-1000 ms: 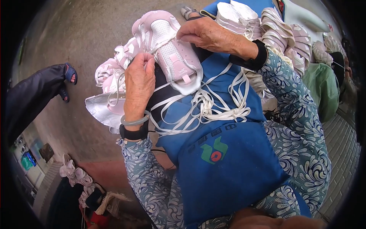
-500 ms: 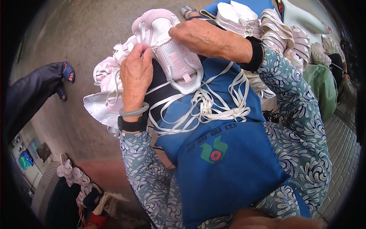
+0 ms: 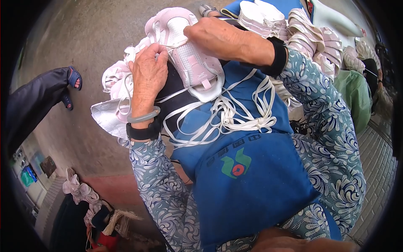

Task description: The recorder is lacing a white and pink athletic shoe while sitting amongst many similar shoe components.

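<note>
A pink and white shoe upper [image 3: 194, 63] rests on my lap, its toe pointing away and its pull tab toward me. A white shoelace [image 3: 178, 44] runs across its front between my hands. My left hand [image 3: 147, 71] pinches one side of that lace at the upper's left edge. My right hand [image 3: 224, 40] is curled over the right side, its fingers closed on the lace; the fingertips are partly hidden. Loose white laces [image 3: 235, 117] lie tangled on the blue apron [image 3: 252, 180] just below the upper.
More pink and white uppers [image 3: 119, 77] are heaped to the left of my lap, and stacked uppers [image 3: 302, 35] stand at the far right. A green bag [image 3: 352, 96] sits on the right. Another person's leg and sandal [image 3: 74, 79] show at the left.
My left hand has shifted slightly left, drawing the lace outward a little. My right hand has moved slightly left and up. The upper stays in nearly the same place.
</note>
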`<action>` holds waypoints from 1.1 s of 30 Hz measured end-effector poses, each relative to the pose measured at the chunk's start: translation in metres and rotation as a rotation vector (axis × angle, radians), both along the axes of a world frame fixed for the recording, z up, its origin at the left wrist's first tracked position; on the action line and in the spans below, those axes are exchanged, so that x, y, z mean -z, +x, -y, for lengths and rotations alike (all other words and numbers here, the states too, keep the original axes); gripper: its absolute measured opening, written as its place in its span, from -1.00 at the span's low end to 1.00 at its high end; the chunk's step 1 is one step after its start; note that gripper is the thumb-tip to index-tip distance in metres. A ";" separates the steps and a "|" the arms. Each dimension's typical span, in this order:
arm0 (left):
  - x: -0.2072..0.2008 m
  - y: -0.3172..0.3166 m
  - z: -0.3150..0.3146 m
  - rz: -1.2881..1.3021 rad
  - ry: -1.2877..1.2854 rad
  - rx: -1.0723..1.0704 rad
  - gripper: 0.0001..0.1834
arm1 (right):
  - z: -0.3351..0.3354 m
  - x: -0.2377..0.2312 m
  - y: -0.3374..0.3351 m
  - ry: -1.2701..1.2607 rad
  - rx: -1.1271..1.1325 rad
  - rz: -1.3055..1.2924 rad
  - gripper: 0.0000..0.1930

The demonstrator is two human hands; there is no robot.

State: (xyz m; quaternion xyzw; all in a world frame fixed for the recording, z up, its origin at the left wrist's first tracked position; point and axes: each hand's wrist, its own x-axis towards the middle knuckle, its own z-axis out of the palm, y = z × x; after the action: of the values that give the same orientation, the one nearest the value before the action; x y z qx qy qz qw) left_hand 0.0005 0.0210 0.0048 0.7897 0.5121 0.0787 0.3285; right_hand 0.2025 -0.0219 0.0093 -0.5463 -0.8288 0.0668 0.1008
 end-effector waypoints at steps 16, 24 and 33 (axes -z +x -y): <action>-0.010 0.005 0.009 -0.170 0.223 0.130 -0.72 | 0.028 0.002 0.006 0.146 0.199 -0.291 -0.68; -0.005 0.023 0.034 -0.313 0.410 0.232 -0.56 | 0.043 -0.006 -0.021 -0.102 0.252 0.080 -0.68; 0.023 0.026 0.027 0.053 0.574 0.291 -0.64 | 0.028 0.026 0.011 -0.063 0.157 -0.399 -0.80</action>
State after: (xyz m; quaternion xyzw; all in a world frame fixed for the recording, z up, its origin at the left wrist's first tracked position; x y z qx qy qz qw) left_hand 0.0266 -0.0062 -0.0180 0.9128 0.3417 0.1928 0.1134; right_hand 0.2135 -0.0498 -0.0165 -0.5879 -0.7449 0.1913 0.2508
